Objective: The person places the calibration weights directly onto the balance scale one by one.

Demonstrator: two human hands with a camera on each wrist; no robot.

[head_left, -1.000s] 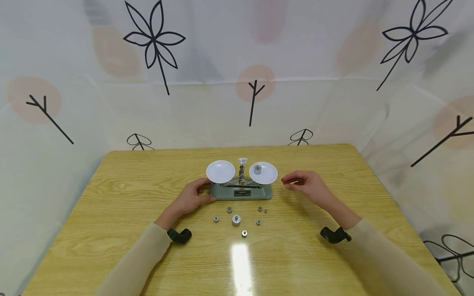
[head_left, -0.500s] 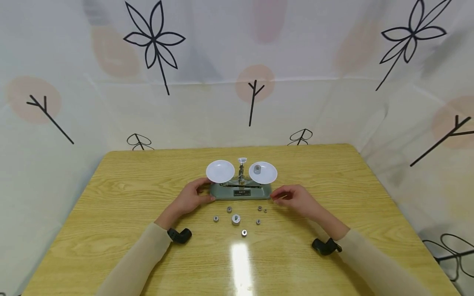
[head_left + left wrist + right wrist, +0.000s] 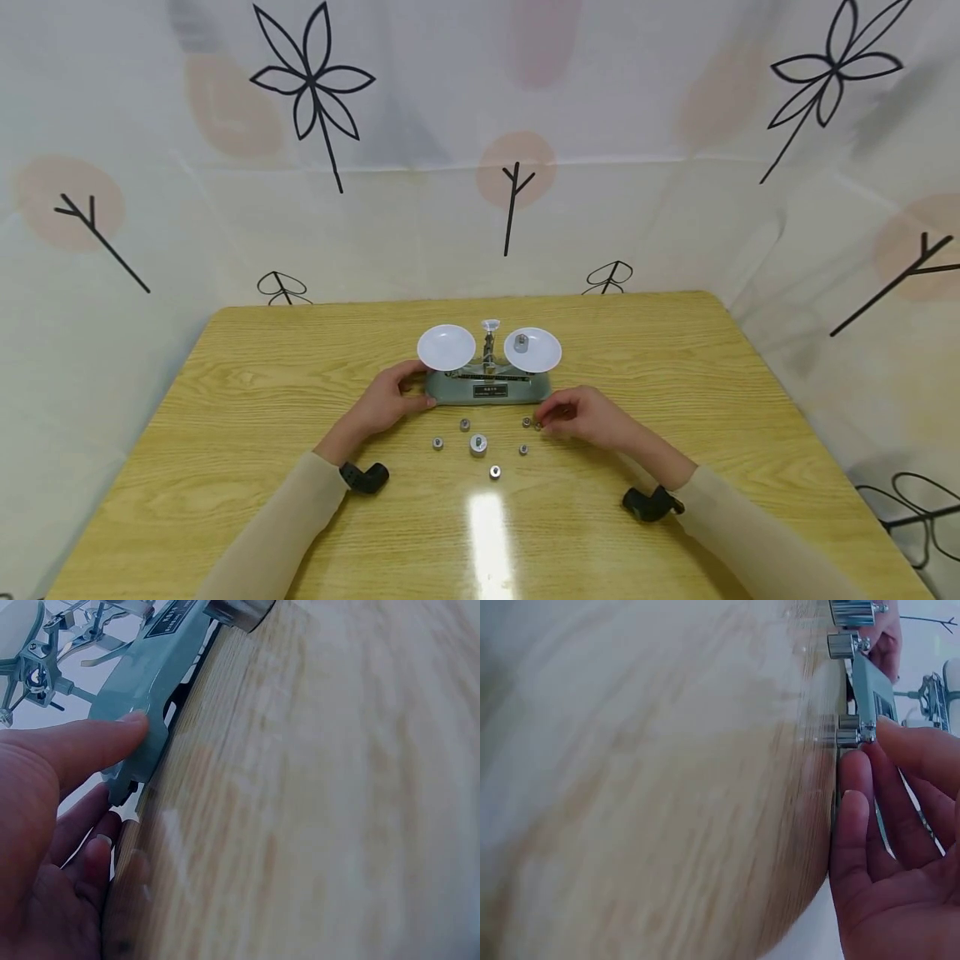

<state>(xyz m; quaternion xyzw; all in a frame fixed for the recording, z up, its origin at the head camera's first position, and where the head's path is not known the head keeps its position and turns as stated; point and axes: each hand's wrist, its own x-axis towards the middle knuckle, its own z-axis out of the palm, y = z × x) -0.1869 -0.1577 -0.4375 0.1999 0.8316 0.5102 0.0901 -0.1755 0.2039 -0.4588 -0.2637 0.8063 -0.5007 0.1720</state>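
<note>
A balance scale with a grey-green base [image 3: 489, 390] stands near the middle of the table. My left hand [image 3: 384, 402] grips the base's left end, thumb [image 3: 112, 744] on the front and the other fingers behind. The left pan [image 3: 446, 347] has nothing on it; a metal weight [image 3: 521, 342] sits on the right pan [image 3: 543, 354]. Just in front of the base's right end, my right hand [image 3: 588, 415] pinches the smallest weight [image 3: 537, 426] between thumb and fingertips, still at table level. Another small weight [image 3: 527, 422] stands right beside it.
More weights stand on the wooden table [image 3: 300, 358] before the scale: a large one [image 3: 478, 445], with several smaller ones around it, such as the weight [image 3: 495, 472] nearest me. A patterned cloth [image 3: 420, 225] hangs behind the table.
My right hand has moved left and toward me, from beside the right pan down to the smallest weight. The left hand has stayed on the base.
</note>
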